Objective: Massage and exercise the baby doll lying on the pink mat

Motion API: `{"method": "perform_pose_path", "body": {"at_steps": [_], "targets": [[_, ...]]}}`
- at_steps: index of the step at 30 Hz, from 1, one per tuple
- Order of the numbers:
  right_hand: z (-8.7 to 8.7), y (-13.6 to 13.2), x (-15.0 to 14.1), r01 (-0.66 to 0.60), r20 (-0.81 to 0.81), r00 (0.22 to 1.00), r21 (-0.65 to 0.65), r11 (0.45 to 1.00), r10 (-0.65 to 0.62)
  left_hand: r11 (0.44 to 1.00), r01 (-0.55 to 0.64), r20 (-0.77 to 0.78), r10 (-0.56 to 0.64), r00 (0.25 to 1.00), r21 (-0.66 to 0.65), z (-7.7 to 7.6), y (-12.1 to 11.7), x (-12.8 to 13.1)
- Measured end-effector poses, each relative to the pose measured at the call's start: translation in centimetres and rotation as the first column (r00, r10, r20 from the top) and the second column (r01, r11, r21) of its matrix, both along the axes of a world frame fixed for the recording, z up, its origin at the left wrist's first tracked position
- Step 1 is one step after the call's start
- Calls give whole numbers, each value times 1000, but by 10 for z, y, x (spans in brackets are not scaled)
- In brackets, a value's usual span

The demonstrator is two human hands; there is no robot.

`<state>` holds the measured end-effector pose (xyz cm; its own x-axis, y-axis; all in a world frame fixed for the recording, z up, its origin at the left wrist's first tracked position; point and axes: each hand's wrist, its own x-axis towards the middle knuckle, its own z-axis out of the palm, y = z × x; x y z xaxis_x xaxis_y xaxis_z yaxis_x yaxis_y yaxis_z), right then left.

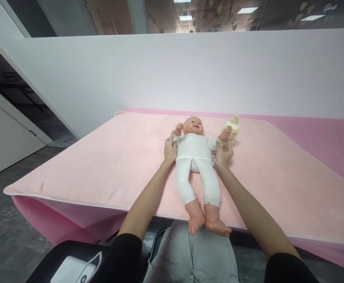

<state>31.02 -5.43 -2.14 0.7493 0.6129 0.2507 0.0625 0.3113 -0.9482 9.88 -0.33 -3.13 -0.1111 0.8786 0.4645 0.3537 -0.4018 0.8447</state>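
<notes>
Doll feet (210,224) were seen nearest, hanging just past the near edge of the counter (292,184), over a lap in grey trousers (192,255). A black object with a white panel (71,267) was seen below the left forearm, on the near side of the hands. From the feet the doll (195,157) was laid on its back, head away, along a pink blanket (115,157) by which the counter was covered.

Further up, the left hand (170,148) was pressed against the doll's side at the armpit, fingers extended upward along its raised arm; it was not closed round anything that could be made out. The right hand (223,152) was curled about the doll's other arm near the wrist, and that arm was held raised and outward. The two hands were kept apart, one on each side of the white-clad torso.

As far as could be judged, the doll was fully dressed in a white top and white leggings, with nothing loosened or removed; only a hold on its arms and sides had been taken, and whatever handling was in hand appeared barely begun.

Just beyond the right hand, a cream bottle (233,127) was stood upright, its cap on, apparently untouched. Farthest off, a white partition wall (189,70) was seen behind the counter.
</notes>
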Motion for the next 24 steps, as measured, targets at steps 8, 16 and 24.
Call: {"method": "perform_pose_path", "body": {"at_steps": [8,16,24], "targets": [[5,-7,0,-49,600,784,-196,979,159,995,97,-281,-91,955,7,5,-6,0],[2,-9,-1,-42,638,756,-174,984,145,993,113,-166,-104,981,43,1,1,-1],[4,-7,-2,134,27,991,-10,991,-134,994,105,298,-88,951,-41,2,2,-3]]}}
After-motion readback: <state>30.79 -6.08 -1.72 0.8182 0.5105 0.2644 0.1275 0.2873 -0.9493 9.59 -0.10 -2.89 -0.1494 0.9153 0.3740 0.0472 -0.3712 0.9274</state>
